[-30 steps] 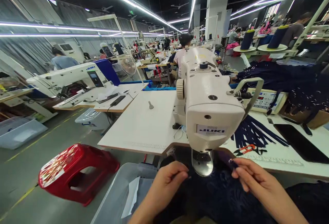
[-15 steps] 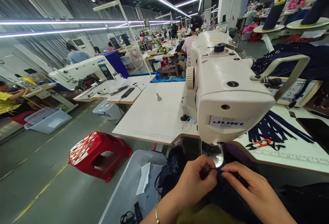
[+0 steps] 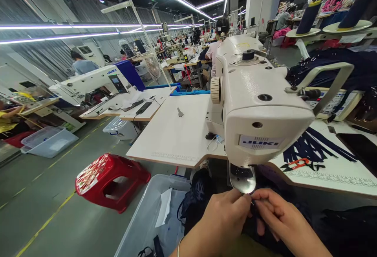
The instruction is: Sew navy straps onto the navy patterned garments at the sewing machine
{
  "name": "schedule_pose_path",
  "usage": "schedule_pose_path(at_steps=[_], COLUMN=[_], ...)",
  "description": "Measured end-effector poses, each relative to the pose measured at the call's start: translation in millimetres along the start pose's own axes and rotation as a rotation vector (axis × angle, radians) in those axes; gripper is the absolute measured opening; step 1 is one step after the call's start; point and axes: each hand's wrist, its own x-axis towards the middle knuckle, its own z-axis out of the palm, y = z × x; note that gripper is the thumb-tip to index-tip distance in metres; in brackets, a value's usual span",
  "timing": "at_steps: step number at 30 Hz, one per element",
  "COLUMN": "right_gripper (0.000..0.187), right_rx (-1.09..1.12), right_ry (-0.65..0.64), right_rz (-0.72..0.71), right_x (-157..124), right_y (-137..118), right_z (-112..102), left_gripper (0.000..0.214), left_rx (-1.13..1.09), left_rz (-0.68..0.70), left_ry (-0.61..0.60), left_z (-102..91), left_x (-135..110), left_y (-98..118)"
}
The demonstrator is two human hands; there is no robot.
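Note:
A white JUKI sewing machine [image 3: 253, 103] stands on a white table [image 3: 176, 135] right in front of me. Below its head lies dark navy fabric [image 3: 200, 202], hanging over my lap. My left hand [image 3: 224, 219] is closed in a pinch on the fabric just under the machine's metal foot area [image 3: 242, 178]. My right hand [image 3: 279, 221] meets it fingertip to fingertip, also pinched on the same dark fabric. What lies between the fingertips is mostly hidden.
A clear plastic bin [image 3: 147, 225] sits at my lower left, a red stool [image 3: 110, 180] on the floor beyond it. Navy strips and orange scissors [image 3: 299, 164] lie on the table at right. Other machines and seated workers fill the aisle behind.
My hands came together from apart and now pinch the fabric under the machine head. The view has shifted closer to the machine.

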Motion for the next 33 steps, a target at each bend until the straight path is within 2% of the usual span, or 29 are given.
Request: schedule_pose_path(at_steps=[4,6,8,10,12,14,19,20,22,25,27,29,33], right_gripper=[0.022,0.018,0.016,0.013,0.013,0.016,0.032,0.034,0.035,0.032,0.027,0.017,0.007], right_rx=[-0.227,-0.301,-0.346,-0.342,-0.277,-0.166,0.173,0.218,0.238,0.035,-0.165,-0.329,-0.522], right_ry=[0.036,0.056,0.127,0.238,0.28,0.213,-0.096,-0.118,-0.055,0.111,0.156,0.202,0.507], right_rz=[-0.211,-0.313,-0.345,-0.309,-0.233,-0.135,0.083,0.104,0.091,-0.07,-0.223,-0.397,-0.714], right_x=[0,1,1,2,1,-1,-2,-2,-1,1,2,3,2], right_y=[5,11,16,19,16,7,-15,-17,-16,-11,-10,-10,-6], right_z=[-6,-6,-3,-1,0,0,-5,-7,-13,-25,-33,-37,-32], left_gripper=[0.021,0.02,0.016,0.013,0.015,0.018,0.013,0.011,0.01,0.009,0.011,0.012,0.015], left_rx=[0.069,0.049,-0.005,-0.089,-0.194,-0.309,-0.573,-0.597,-0.594,-0.553,-0.606,-0.707,-0.884], left_rz=[0.059,0.029,-0.047,-0.121,-0.143,-0.116,-0.018,-0.018,-0.072,-0.277,-0.399,-0.457,-0.594], left_ry=[-0.049,-0.102,-0.142,-0.147,-0.123,-0.096,-0.086,-0.079,-0.045,0.002,-0.026,-0.051,0.001], left_z=[-2.7,-2.9,-3.1,-4.1,-5.9,-8.2,-11.0,-10.7,-9.4,-7.8,-8.0,-9.0,-8.6], left_x=[2,4,5,7,8,9,8,7,6,6,7,8,10], left_y=[1,2,6,10,12,12,7,6,6,6,6,6,6])
